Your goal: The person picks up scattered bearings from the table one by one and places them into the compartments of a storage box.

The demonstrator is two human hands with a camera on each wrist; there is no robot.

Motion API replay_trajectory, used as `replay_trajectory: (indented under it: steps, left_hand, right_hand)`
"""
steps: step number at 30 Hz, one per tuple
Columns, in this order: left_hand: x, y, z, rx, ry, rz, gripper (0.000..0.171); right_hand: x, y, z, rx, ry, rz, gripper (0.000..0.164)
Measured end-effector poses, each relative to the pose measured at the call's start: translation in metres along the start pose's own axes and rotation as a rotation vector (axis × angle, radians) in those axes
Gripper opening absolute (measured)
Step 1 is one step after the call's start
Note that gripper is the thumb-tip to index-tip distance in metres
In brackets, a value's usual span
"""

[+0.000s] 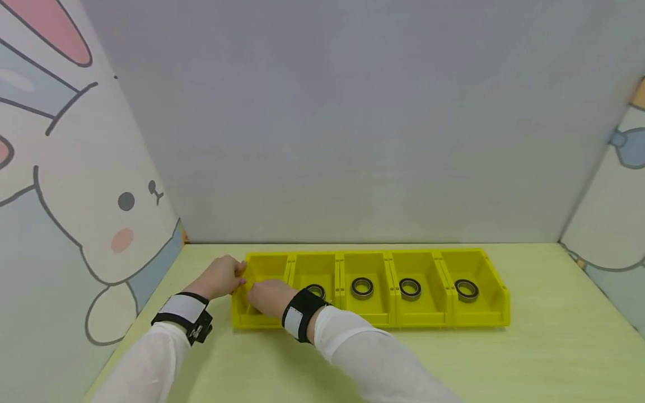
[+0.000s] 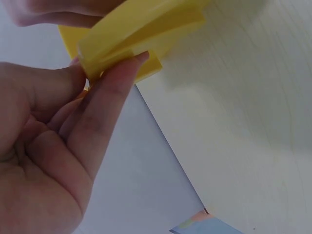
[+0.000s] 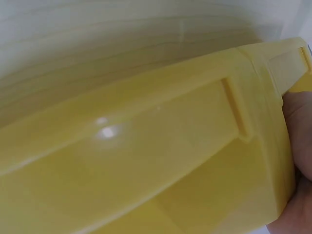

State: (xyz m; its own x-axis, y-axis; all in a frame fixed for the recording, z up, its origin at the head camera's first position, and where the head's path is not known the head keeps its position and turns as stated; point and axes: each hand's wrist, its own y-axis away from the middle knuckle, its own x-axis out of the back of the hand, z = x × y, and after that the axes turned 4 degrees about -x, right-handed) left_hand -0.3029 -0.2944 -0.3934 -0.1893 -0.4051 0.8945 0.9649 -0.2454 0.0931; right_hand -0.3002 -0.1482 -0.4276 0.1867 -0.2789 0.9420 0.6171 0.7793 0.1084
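A row of joined yellow bins (image 1: 370, 320) stands on the table. My left hand (image 1: 221, 277) is at the outer left side of the leftmost bin; its thumb and fingers pinch the bin's yellow edge (image 2: 141, 29), seen close up in the left wrist view. Reaching across from the right, my right hand (image 1: 272, 298) is over the leftmost bin, its fingers bent. Its fingertips and anything between them are hidden. The right wrist view shows part of that hand (image 3: 300, 141) against a yellow bin wall (image 3: 195, 117). Ring-shaped bearings lie in the other bins, one bearing (image 1: 316, 290) partly behind the right wrist.
More bearings lie singly in the bins to the right, including the middle bearing (image 1: 362, 288) and the far-right bearing (image 1: 466, 291). The pale table (image 1: 544, 347) extends in front and to the right. A grey wall (image 1: 353, 140) rises behind, with a rabbit-painted panel (image 1: 96, 224) on the left.
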Motion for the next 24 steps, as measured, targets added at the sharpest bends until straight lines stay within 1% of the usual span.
replay_trajectory:
  steps: [5,10,12,14,15,17,18,20,22,24]
  left_hand:
    - [-0.001,-0.001,0.001,-0.008,-0.003,-0.002,0.042]
    - [-0.002,-0.006,0.004,-0.022,-0.001,-0.009,0.036]
    - [-0.003,-0.008,0.004,-0.027,0.004,-0.016,0.037]
    - [-0.004,-0.010,0.005,-0.034,0.010,-0.016,0.039]
    - [-0.003,-0.009,0.005,-0.033,0.011,-0.017,0.040]
    - [-0.003,-0.008,0.004,-0.034,0.010,-0.015,0.043]
    - [-0.003,-0.007,0.003,-0.030,0.015,-0.014,0.044]
    - [-0.003,-0.006,0.001,-0.023,0.014,-0.017,0.044]
    - [-0.004,-0.004,0.000,-0.016,0.017,-0.018,0.043]
    - [-0.007,-0.001,-0.003,-0.002,0.021,-0.020,0.043]
  right_hand:
    - [0.001,0.002,0.002,0.006,-0.035,-0.008,0.015]
    - [-0.001,0.005,0.005,-0.020,-0.050,-0.004,0.014]
    - [-0.003,0.005,0.008,-0.037,-0.089,-0.020,0.013]
    - [-0.007,0.004,0.013,-0.055,-0.152,-0.031,0.013]
    - [-0.008,0.002,0.015,-0.052,-0.191,-0.022,0.014]
    - [-0.007,0.003,0.024,-0.045,-0.262,-0.012,0.024]
    - [-0.006,0.006,0.030,-0.038,-0.286,-0.003,0.030]
    - [0.004,0.020,0.047,-0.034,-0.289,0.012,0.046]
    - [0.016,0.043,0.068,-0.046,-0.268,0.023,0.056]
    - [0.026,0.069,0.091,-0.066,-0.251,0.044,0.061]
